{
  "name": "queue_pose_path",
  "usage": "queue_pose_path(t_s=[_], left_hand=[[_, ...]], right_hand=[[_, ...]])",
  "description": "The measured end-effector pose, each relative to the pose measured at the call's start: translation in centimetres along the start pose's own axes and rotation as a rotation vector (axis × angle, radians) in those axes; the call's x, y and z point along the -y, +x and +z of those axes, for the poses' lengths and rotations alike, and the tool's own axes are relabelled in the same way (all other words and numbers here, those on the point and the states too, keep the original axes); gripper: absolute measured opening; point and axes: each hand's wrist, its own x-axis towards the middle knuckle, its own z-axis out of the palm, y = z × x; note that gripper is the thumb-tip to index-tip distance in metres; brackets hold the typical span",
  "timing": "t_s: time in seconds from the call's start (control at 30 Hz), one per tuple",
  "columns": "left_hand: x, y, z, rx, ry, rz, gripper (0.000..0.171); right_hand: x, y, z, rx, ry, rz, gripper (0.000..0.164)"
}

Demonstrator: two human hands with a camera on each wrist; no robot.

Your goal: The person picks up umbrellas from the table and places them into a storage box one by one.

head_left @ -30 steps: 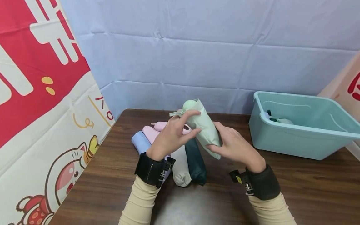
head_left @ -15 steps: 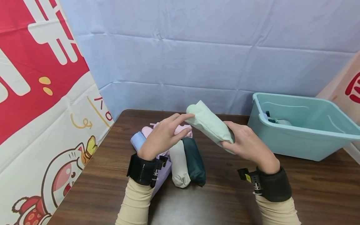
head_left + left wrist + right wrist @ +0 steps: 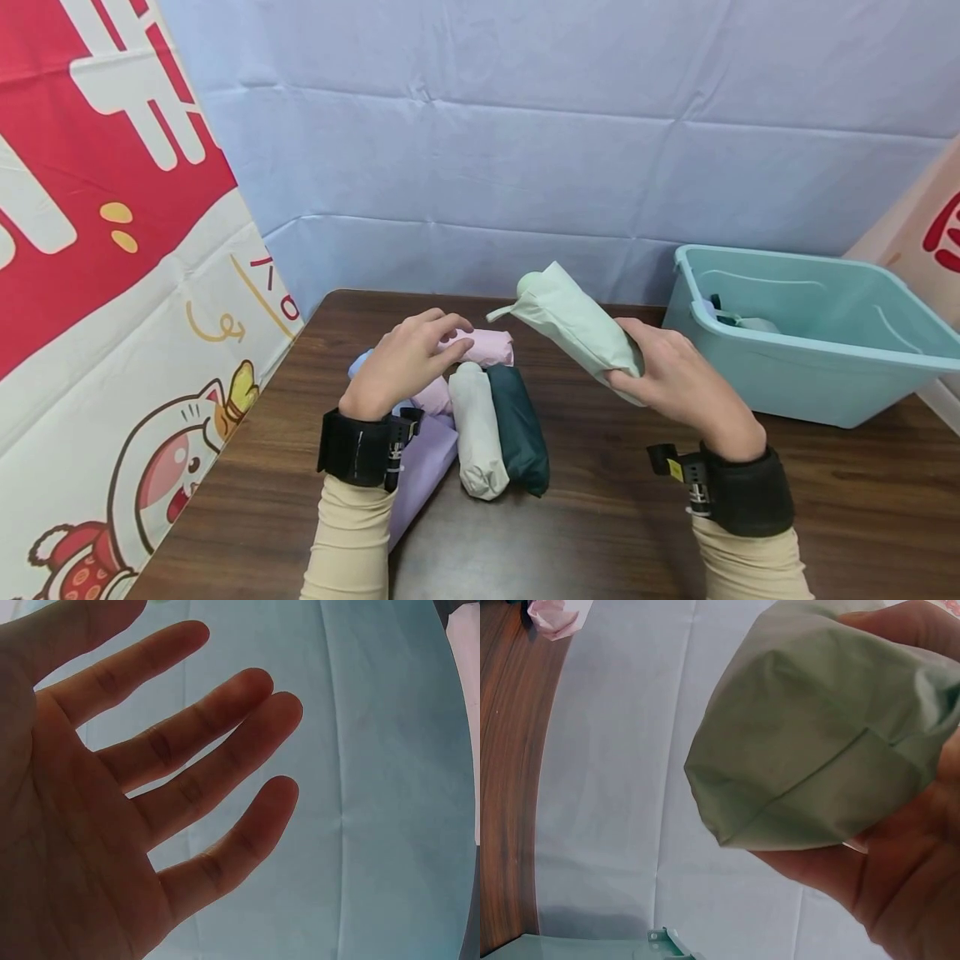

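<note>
My right hand point(image 3: 675, 383) grips the lower end of a folded umbrella point(image 3: 577, 321) in a mint-green sleeve, held tilted above the table. Its rounded handle end and a wrist strap point up and left. The right wrist view shows the sleeve's closed bottom point(image 3: 802, 750) between thumb and fingers. My left hand point(image 3: 405, 362) hovers over the pile with fingers loosely bent and holding nothing; the left wrist view has its fingers point(image 3: 195, 735) spread apart. Beneath and beside it lie a pink umbrella point(image 3: 489, 347), a white one point(image 3: 477, 433), a dark green one point(image 3: 519, 429) and a lilac one point(image 3: 423, 475).
A light blue plastic bin point(image 3: 795, 379) stands at the right of the wooden table point(image 3: 600, 517), with a few items inside. A blue umbrella point(image 3: 360, 362) is mostly hidden behind my left hand. A pale blue cloth point(image 3: 480, 167) hangs along the back.
My left hand has let go of the mint-green umbrella and drawn back to the left. My right hand has carried the umbrella rightward, tilting it flatter.
</note>
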Motion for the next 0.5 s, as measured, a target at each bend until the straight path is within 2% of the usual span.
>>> queue_pose_path(t_s=[0.5], left_hand=[[0.07, -0.31, -0.08, 0.05, 0.041, -0.044, 0.025]], right_hand=[[0.25, -0.48, -0.3, 0.02, -0.005, 0.031, 0.053]])
